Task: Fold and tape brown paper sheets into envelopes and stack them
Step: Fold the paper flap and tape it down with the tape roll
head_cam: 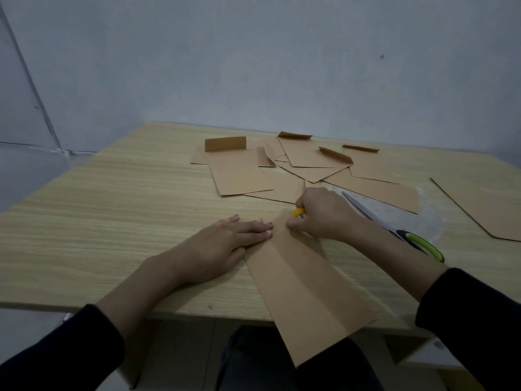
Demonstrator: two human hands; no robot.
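left hand [225, 241] lies flat with fingers straight, right hand [324, 215] curled, fingertips pinching downward.

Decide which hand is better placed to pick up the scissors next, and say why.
Probably the right hand: the scissors lie just beside its wrist. But it grips a small yellow item, so it must free up first. The left hand lies flat, pressing the folded sheet down.

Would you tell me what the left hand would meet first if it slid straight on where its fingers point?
Probably the right hand, gripping a yellow object on the folded paper, just beyond the fingertips of the left hand.
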